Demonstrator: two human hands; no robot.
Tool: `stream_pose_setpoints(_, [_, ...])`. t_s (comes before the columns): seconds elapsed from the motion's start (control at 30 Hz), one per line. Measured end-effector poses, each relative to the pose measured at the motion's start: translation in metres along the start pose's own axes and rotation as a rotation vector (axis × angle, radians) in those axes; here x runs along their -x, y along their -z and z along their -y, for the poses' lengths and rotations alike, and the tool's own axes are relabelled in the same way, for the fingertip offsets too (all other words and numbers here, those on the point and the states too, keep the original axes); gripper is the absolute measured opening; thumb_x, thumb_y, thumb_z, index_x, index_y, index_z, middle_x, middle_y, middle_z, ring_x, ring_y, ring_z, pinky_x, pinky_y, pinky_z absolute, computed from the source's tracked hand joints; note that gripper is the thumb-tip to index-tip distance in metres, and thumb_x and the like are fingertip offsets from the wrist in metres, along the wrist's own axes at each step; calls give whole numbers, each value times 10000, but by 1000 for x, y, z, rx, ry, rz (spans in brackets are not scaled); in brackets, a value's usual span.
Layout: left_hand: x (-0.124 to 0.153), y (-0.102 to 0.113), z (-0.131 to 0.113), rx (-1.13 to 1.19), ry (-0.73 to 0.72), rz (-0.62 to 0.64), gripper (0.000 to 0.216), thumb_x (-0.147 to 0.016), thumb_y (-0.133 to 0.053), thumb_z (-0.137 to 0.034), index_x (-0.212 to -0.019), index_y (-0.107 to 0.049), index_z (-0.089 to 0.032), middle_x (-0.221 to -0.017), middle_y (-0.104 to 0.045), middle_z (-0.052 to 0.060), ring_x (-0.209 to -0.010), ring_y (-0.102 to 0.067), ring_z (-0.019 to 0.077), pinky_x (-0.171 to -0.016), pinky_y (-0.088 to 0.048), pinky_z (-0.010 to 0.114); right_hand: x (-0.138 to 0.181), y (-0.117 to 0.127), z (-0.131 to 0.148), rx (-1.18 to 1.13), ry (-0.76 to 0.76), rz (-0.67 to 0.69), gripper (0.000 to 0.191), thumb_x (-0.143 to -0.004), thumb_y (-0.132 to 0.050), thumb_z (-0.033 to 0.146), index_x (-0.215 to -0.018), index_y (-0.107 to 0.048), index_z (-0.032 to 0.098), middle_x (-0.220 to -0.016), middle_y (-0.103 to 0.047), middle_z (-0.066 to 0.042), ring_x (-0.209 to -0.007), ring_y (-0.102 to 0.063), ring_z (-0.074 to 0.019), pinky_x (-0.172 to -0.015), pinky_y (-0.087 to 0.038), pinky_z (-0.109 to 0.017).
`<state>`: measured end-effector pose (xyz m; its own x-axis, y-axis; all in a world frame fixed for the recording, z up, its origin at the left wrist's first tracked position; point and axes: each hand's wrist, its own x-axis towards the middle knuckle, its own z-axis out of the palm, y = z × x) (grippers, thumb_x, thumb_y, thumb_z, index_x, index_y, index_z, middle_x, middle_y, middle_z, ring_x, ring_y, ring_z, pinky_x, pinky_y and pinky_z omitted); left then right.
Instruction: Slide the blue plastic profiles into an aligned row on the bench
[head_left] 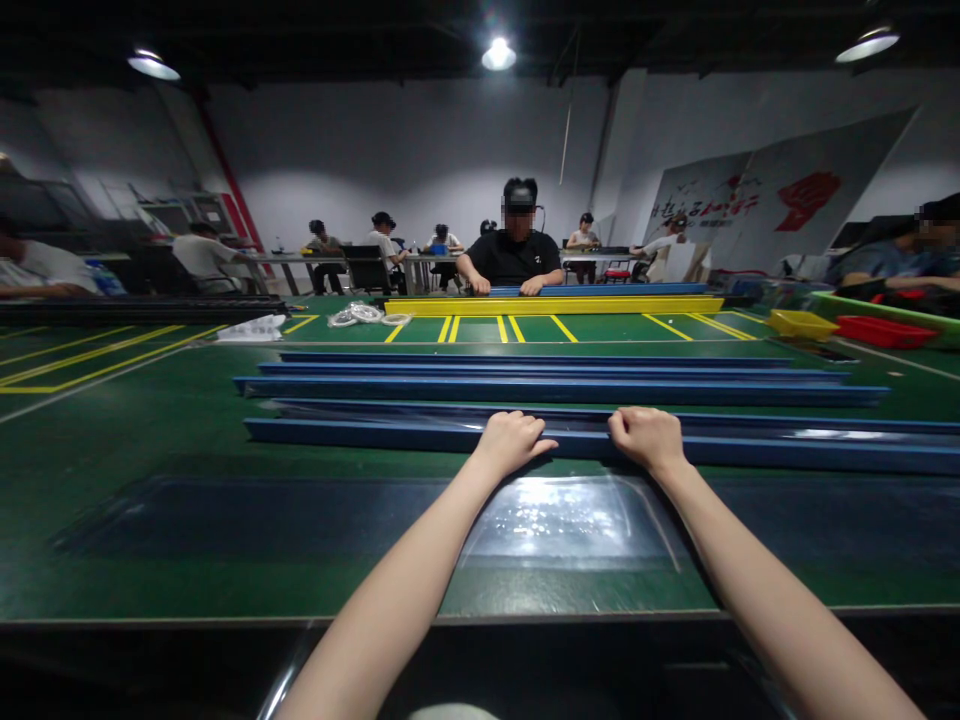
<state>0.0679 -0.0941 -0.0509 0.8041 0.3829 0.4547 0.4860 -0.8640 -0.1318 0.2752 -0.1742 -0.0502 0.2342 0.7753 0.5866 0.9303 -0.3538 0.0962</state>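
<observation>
Both of my hands rest at the nearest long blue channel (375, 436), which lies crosswise on the green table (97, 450). My left hand (512, 441) is curled over it, thumb stretched along the near wall. A short way to the right, my right hand (649, 436) is closed over the same channel, its fingertips hidden. Clear film shows inside the channel's trough. Between my forearms and under them lies a wide transparent plastic sheet (555, 520), shining under the lamp. Just beyond are several more blue channels (562, 388), parallel to mine.
Across the table a co-worker (517, 255) has both hands on a blue piece behind a yellow channel (555, 306). A coil of clear tubing (356, 315) and a white plastic bag (253, 328) lie left. Yellow (802, 324) and red trays (885, 331) stand right. Other people sit behind.
</observation>
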Motion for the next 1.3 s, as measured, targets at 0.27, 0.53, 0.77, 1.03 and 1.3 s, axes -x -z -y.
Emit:
stream_pose_setpoints(0.27, [0,0,1,22,12,21,380,-817,-395,-495,-750,-570,-164,-723,-625,66,-731,-575,175,-593,-372,244,0,2,1,-27,-16,8,394,-756,-340,307,-534,-630,161,-633,-658,-76,-549,-552,-152,-468,-184,-240])
stream_pose_setpoints(0.53, [-1,2,1,-2,7,43,386,-826,-374,-497,-758,-572,-174,-724,-633,56,-721,-584,173,-579,-372,239,0,3,1,-22,-17,14,391,-759,-340,312,-543,-632,170,-639,-661,-66,-555,-557,-153,-469,-187,-243])
stream_pose_setpoints(0.77, [-1,2,1,-10,12,62,400,-827,-361,-506,-766,-571,-172,-733,-635,58,-730,-590,176,-575,-368,238,-1,3,1,-28,-13,15,405,-760,-335,316,-536,-636,165,-631,-658,-74,-559,-564,-156,-467,-194,-245])
stream_pose_setpoints(1.03, [-2,3,0,-10,11,58,390,-827,-365,-503,-760,-570,-177,-731,-641,54,-722,-594,176,-570,-370,237,0,5,2,-24,-19,29,400,-759,-334,312,-542,-639,172,-641,-662,-71,-555,-557,-155,-470,-194,-242])
stream_pose_setpoints(1.3, [0,2,0,-6,19,28,372,-818,-377,-513,-832,-532,-176,-745,-640,53,-719,-597,175,-570,-373,231,0,6,2,-34,-19,31,395,-761,-339,313,-548,-638,168,-648,-664,-72,-570,-566,-159,-471,-191,-243])
